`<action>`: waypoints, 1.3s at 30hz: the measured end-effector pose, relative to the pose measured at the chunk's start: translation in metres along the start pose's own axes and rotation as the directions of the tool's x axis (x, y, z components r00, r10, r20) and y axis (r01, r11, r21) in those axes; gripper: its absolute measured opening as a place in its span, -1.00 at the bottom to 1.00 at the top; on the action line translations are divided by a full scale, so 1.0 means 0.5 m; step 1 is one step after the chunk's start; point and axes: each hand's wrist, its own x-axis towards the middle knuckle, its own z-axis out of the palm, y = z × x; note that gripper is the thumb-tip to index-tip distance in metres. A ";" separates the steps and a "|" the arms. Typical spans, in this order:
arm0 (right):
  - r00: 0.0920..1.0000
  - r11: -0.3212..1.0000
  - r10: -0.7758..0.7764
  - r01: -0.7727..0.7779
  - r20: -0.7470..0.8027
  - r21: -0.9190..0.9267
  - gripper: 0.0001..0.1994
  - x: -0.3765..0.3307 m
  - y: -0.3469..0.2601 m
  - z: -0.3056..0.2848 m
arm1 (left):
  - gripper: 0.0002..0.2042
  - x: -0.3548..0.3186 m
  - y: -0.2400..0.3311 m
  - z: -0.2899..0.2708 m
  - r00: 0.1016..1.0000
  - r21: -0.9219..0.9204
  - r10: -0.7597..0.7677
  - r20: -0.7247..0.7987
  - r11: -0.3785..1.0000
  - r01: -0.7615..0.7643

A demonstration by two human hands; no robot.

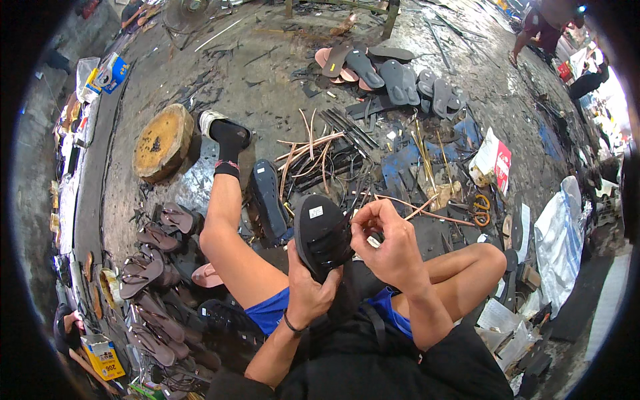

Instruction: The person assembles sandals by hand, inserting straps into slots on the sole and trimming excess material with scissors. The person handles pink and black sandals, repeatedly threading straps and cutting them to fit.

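In front of my lap, my left hand (308, 292) grips a black strapped sandal (319, 235) from below, with fingers and thumb on either side. A white sticker shows near the sandal's upper end. My right hand (389, 241) is beside its right edge, thumb and fingertips pinched together; anything between them is too small to make out. Just beyond lies a dark sole (268, 200), beside my outstretched leg. Thin copper-coloured strips (311, 148) and dark strips are scattered on the ground past the sandal.
Several flip-flops (143, 273) crowd the ground at left, near a round wooden block (162, 142). Grey soles (399, 81) are heaped farther off. Orange-handled scissors (481, 212) lie at right, near a white sack (559, 243). Another person (543, 27) stands at the far right.
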 end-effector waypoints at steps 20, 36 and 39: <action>0.980 0.972 -0.198 0.200 0.025 -0.122 -0.87 -0.007 0.051 -0.029 | -0.39 0.014 0.022 0.012 0.980 -0.124 -0.178 0.086 0.974 0.188; 0.678 0.424 0.437 -0.735 -0.591 -0.530 -0.77 -0.220 0.555 -0.666 | -0.24 0.245 -0.244 0.098 0.887 -0.079 -0.168 0.429 0.972 0.222; 0.639 0.424 0.485 -0.769 -0.598 -0.478 -0.79 -0.318 0.608 -0.589 | -0.22 0.270 -0.267 0.107 0.866 -0.043 -0.193 0.460 0.970 0.239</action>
